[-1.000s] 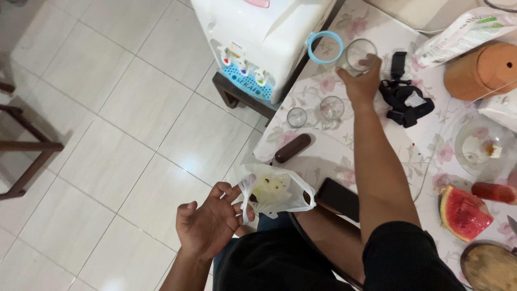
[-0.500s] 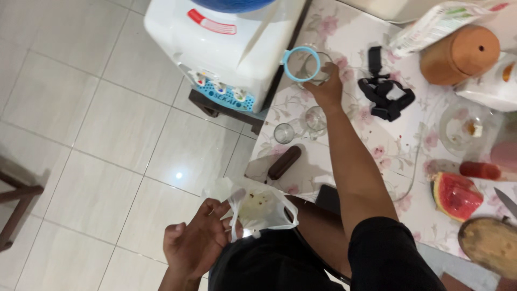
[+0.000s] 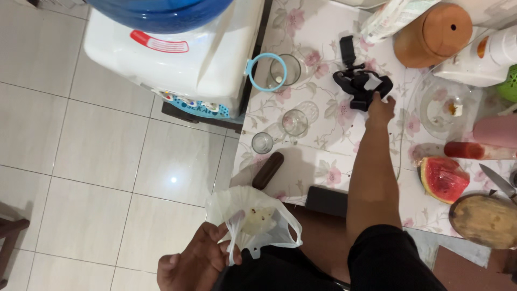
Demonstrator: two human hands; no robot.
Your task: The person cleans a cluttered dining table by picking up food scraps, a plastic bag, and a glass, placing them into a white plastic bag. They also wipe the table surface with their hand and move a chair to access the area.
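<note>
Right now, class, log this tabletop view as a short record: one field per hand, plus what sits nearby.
Left hand: grips the handles of a thin white plastic bag holding pale scraps, off the table edge.
Right hand: reaches onto the floral tablecloth, touching a black strap harness.
Nearby: clear drinking glass, cut watermelon wedge.

Bench (image 3: 323, 32) cloth: white, pink flower print, grey-green leaves. Plastic bag (image 3: 257, 218): translucent white, pale yellow scraps with dark specks inside. Strap bundle (image 3: 360, 82): black. Water dispenser (image 3: 177, 59): white body, blue bottle, red label. Ring (image 3: 266, 72): light blue. Watermelon slice (image 3: 440, 179): red flesh, green rind. Clay pot (image 3: 435, 35): terracotta orange. Floor tiles (image 3: 81, 140): glossy off-white.
</note>
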